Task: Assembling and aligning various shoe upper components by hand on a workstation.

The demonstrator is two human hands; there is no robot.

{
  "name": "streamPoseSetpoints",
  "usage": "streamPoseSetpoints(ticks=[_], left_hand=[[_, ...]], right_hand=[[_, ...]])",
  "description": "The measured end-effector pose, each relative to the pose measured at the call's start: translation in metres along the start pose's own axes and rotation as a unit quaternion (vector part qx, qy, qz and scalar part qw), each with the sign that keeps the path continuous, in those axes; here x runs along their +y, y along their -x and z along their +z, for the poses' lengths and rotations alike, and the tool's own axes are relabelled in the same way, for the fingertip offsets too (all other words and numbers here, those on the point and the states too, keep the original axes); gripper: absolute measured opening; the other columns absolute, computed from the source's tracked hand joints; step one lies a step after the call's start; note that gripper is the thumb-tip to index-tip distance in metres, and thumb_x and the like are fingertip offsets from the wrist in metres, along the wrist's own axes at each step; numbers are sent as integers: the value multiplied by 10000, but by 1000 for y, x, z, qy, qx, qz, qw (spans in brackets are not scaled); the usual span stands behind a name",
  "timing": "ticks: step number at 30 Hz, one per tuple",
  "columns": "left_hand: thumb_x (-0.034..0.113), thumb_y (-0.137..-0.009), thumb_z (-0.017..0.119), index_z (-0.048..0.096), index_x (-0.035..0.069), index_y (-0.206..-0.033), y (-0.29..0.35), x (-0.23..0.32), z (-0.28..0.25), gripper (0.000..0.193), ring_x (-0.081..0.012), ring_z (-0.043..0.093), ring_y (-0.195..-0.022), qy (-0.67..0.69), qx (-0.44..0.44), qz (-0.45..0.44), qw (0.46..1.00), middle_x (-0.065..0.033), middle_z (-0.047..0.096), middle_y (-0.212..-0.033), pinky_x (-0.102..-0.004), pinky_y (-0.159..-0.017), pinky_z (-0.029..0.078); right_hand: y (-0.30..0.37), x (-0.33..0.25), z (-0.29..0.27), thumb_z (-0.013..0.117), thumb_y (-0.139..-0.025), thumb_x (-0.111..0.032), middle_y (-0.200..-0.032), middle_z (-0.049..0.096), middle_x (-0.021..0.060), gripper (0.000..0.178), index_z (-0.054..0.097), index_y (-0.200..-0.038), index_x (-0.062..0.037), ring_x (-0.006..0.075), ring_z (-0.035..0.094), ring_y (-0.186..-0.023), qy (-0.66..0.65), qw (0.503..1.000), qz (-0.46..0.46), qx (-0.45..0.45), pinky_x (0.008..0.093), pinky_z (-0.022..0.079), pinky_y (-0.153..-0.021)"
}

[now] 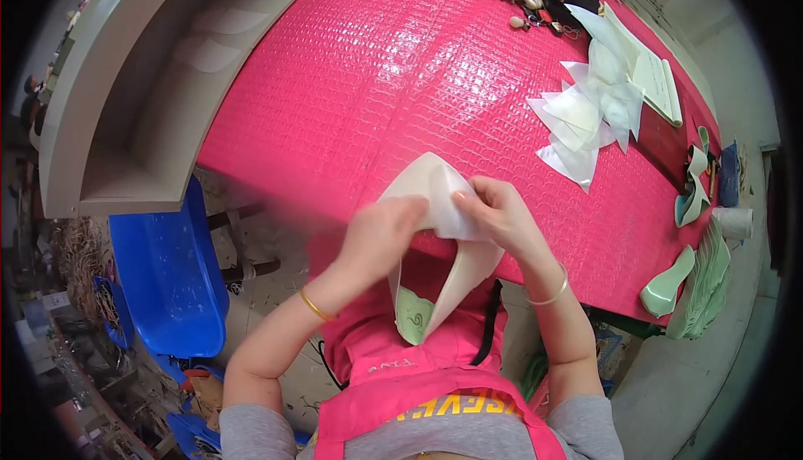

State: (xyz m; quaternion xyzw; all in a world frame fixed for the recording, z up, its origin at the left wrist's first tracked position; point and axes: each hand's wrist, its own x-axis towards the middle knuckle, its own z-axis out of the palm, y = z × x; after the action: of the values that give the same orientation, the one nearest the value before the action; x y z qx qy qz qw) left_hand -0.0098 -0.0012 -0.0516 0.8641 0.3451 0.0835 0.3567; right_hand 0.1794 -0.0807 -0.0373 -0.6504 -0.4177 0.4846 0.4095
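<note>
And right at the near edge of the counter (318, 100), the cream curved piece (422, 176) is held up, its green-lined end hung before the pink apron (460, 339). Its left side is gripped by the left hand (386, 230), fingers curled and blurred. A white patch (450, 213) is pinched against it by the right hand (502, 216). Farther right, white pointed pieces (577, 117) are strewn, loosely overlapped.

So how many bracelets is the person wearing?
2: a gold bracelet on the wrist of the left hand, and a pale bracelet on the wrist of the right hand. Both wrists show, and I see no others.
</note>
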Motion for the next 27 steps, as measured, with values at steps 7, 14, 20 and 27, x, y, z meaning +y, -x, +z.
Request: streamPoseSetpoints(ticks=[7, 14, 20, 27], left_hand=[[205, -853, 561, 559, -16, -763, -16, -11, -23, 239, -59, 516, -486, 418, -65, -204, 883, -22, 562, -600, -205, -412, 409], [143, -857, 528, 491, -27, -749, -24, 0, -30, 205, -120, 489, -352, 314, -45, -215, 924, -80, 516, -485, -262, -327, 332], [149, -834, 553, 482, -16, -742, -28, 3, -31, 201, -162, 496, -356, 254, -51, -205, 944, -80, 509, -484, -309, -340, 359], [168, -709, 625, 518, 57, -1111, -14, 15, -10, 430, -252, 453, -1133, -135, 41, 209, 968, -137, 478, -1209, -428, -937, 351]], right_hand=[[-13, -14, 19, 599, -821, -192, -524, 482, 15, 254, 562, -694, 25, 50, 487, -447, 20, 990, 108, 88, 227, 371, -340], [-19, -11, 19, 585, -805, -182, -470, 491, 93, 277, 558, -672, 59, 151, 533, -374, 42, 984, 130, 114, 283, 375, -337], [-24, -19, 19, 578, -806, -181, -465, 492, 95, 292, 542, -643, 59, 166, 541, -370, 49, 979, 163, 108, 283, 374, -338], [-22, -10, 16, 615, -769, -297, -513, 533, 167, 338, 539, -616, -6, 287, 566, -465, 315, 940, 61, 115, 367, 430, -443]])
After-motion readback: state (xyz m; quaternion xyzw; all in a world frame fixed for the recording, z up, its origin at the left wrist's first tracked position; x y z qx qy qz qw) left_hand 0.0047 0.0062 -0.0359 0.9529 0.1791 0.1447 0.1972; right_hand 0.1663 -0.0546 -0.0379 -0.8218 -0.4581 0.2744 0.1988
